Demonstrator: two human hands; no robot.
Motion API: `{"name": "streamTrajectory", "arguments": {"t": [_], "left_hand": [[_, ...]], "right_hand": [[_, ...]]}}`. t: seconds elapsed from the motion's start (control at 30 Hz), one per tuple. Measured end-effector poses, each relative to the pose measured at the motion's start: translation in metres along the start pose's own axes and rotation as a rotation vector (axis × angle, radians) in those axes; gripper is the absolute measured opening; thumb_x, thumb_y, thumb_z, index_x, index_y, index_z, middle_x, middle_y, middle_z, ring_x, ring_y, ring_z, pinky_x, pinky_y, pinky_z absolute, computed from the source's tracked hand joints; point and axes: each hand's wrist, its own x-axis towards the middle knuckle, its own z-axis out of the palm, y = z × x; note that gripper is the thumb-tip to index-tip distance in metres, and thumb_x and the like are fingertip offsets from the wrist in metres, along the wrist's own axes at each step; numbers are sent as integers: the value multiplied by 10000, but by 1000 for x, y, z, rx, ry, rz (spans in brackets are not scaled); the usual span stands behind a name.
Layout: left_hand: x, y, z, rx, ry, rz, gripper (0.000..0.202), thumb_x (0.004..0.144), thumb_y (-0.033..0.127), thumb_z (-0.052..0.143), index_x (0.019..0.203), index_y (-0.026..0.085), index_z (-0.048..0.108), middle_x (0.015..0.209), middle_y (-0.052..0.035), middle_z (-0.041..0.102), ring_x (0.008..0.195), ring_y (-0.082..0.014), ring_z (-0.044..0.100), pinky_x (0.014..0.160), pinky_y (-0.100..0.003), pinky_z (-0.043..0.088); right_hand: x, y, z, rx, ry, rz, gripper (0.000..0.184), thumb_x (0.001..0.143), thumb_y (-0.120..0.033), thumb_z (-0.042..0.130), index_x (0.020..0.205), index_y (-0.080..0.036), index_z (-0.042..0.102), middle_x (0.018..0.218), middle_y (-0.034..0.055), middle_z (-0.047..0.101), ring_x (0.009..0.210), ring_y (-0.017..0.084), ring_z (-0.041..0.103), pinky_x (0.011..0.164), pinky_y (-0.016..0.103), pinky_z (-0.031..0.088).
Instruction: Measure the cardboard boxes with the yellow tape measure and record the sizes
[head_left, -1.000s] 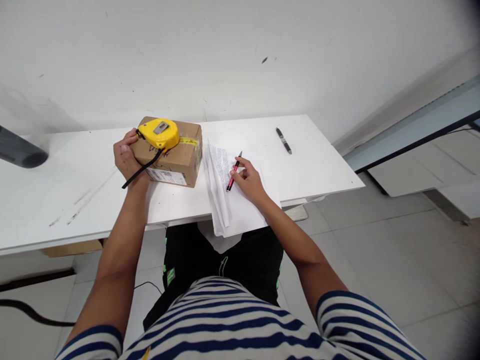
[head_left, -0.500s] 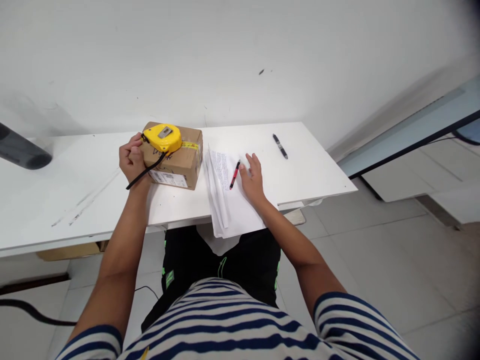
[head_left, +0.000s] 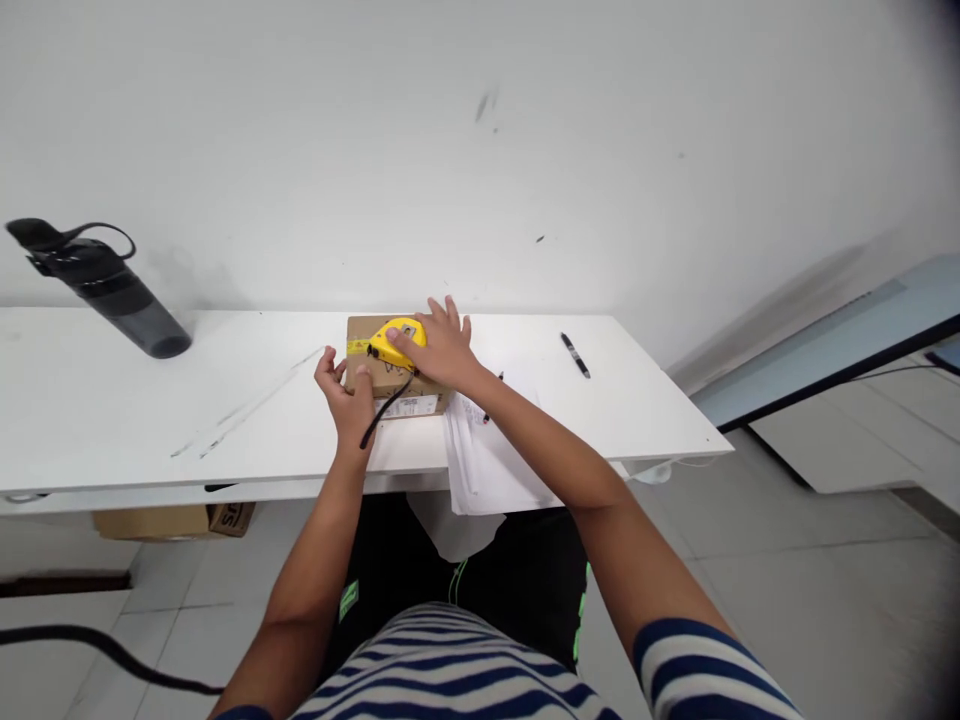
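A small cardboard box (head_left: pixel 405 392) sits on the white table (head_left: pixel 225 430). A yellow tape measure (head_left: pixel 396 342) lies on top of it, its black strap hanging down the front. My left hand (head_left: pixel 345 385) grips the box's left side, thumb on top. My right hand (head_left: pixel 442 345) rests over the tape measure and the box top, fingers spread. A red pen (head_left: pixel 491 400) lies on a stack of white papers (head_left: pixel 487 465) beside the box, partly hidden by my right arm.
A dark water bottle (head_left: pixel 112 285) stands at the table's back left. A black pen (head_left: pixel 575 354) lies to the right of the box. The table backs onto a white wall. A cardboard box (head_left: pixel 172 520) and a black cable (head_left: pixel 90 650) lie on the floor below.
My right hand let go of the red pen, left the papers and came onto the tape measure on the box. The view swung left and up, bringing the bottle into sight.
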Motion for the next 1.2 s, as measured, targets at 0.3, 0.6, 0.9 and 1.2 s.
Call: {"name": "streamTrajectory", "arguments": {"t": [0.3, 0.6, 0.9, 1.2], "left_hand": [[10, 22, -21, -85, -341, -303, 856, 872, 478, 655, 1580, 267, 223, 1460, -132, 546, 1236, -286, 623, 1048, -443, 509], [20, 24, -29, -64, -549, -258, 783, 902, 432, 569, 1591, 266, 235, 1305, -89, 653, 1101, -260, 657, 992, -426, 508], [14, 31, -23, 123, -413, -176, 591, 924, 362, 501, 1510, 299, 459, 1376, -36, 640, 1229, -265, 603, 1076, -424, 451], [18, 26, -20, 156, -386, -149, 517, 918, 326, 492, 1423, 263, 580, 1450, -27, 604, 1312, -257, 567, 1137, -406, 420]], "right_hand": [[1, -30, -12, 66, -115, -136, 668, 772, -615, 692, 1255, -210, 471, 1165, 97, 644, 1016, 265, 621, 893, 428, 490], [34, -44, 2, -24, -329, -520, 528, 866, -363, 607, 1330, -223, 398, 1386, 130, 485, 1132, 259, 571, 970, 430, 468], [7, -37, -7, -178, -279, -484, 452, 929, -336, 536, 1353, -256, 400, 1262, 113, 534, 984, 247, 592, 856, 412, 489], [-32, -3, -75, -294, -270, -283, 500, 901, -417, 591, 1377, -292, 504, 1157, 87, 595, 1028, 277, 612, 872, 418, 503]]}}
